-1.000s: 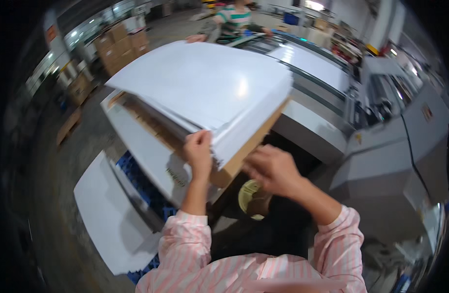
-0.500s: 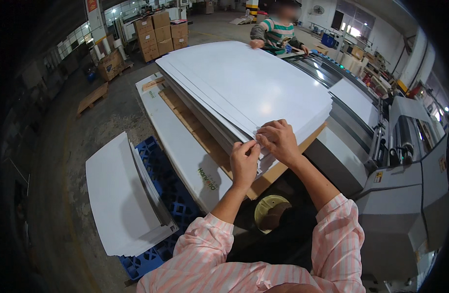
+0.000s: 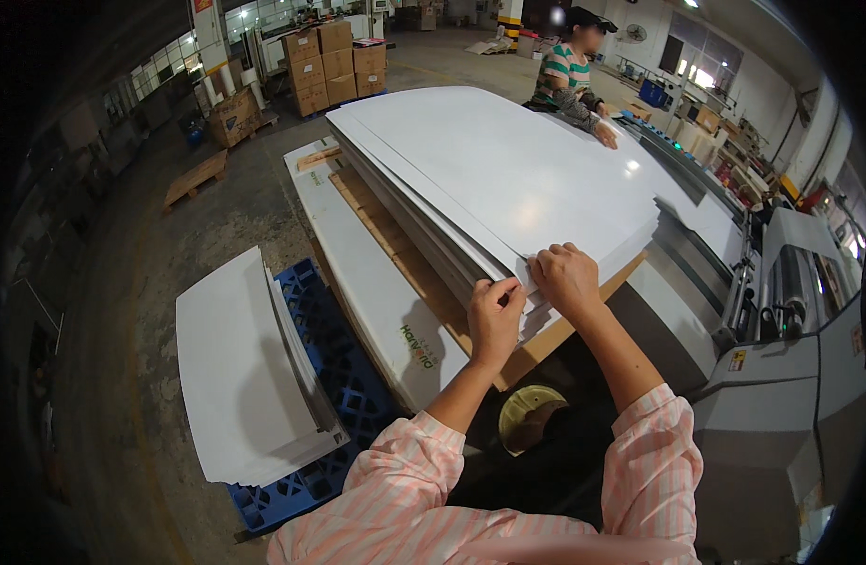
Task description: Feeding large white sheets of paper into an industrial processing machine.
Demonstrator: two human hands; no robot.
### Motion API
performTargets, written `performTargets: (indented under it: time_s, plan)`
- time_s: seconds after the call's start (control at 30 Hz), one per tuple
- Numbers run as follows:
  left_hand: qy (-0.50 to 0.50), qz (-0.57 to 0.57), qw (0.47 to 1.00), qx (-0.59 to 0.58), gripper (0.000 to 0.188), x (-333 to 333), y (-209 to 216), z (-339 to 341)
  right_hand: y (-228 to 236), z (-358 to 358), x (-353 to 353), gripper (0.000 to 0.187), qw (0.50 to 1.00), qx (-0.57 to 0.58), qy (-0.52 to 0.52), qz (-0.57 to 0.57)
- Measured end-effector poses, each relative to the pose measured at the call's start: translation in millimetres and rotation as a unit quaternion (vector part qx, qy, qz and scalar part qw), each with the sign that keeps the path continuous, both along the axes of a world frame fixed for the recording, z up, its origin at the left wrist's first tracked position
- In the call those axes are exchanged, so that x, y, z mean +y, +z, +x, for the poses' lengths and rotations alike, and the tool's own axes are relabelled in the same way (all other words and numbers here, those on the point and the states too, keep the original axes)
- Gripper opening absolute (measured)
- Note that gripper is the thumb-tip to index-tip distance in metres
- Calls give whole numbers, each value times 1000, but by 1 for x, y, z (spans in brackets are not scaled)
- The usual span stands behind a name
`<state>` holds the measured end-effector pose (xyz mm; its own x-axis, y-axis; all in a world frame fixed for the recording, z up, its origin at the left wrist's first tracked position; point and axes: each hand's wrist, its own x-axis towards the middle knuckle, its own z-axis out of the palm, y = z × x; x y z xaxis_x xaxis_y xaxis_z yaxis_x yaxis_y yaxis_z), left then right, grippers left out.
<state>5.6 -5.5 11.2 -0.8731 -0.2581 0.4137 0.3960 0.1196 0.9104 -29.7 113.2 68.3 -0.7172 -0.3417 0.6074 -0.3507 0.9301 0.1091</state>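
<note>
Top sheet: large, glossy white (image 3: 536, 179); spreads away beyond the fingers, its near corner right at them.
Left hand: (image 3: 497, 318) thumb and forefinger drawn together, apparently pinching the near corner edges; the exact number of sheets caught I cannot tell.
Right hand: (image 3: 566, 281) fingers bunched over the same corner, just right of the left fingers; whether they grip or merely press, cannot tell.
White sheet stack: (image 3: 409, 209) under and beyond the fingers; edges uneven, top sheet set slightly in from those below on the left.
Corner risk: a tight pinch on so small an area could crease or dog-ear the sheet; likely cause, two hands working one corner of a wide, limp span.
Double-pick risk: neighbouring sheets might cling and come along, given how closely the edges lie at the fingertips.
Skew risk: co-worker's hand (image 3: 605, 136) is at the far edge, well beyond the fingers; uneven pulls from the two ends could twist the sheet or scuff its gloss.
Snag risk: grey roller machine (image 3: 767, 400) stands right of the fingers, near the stack; a sideways slip could bend an edge against it.
Smaller stack: (image 3: 240, 367) left of the fingers on a blue plastic pallet (image 3: 310, 301), lower down; fanned edges could slide if knocked.
</note>
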Motion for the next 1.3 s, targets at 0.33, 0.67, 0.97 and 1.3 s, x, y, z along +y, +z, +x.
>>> performTargets:
  time_s: [0.33,0.67,0.97,1.3]
  plan:
    - [-86,110,990,-6,22,-8,-12,-7,13,25,-4,15,989,-91,91,-75]
    - [-181,360,913,-69,48,-12,-16,-6,22,33,-13,19,986,-155,28,-45]
    - [-172,331,925,-77,52,-13,-32,-16,31,38,-8,27,978,-182,60,-86]
    - [-170,337,921,-96,54,-11,-6,-6,39,32,-9,22,993,-84,24,-78]
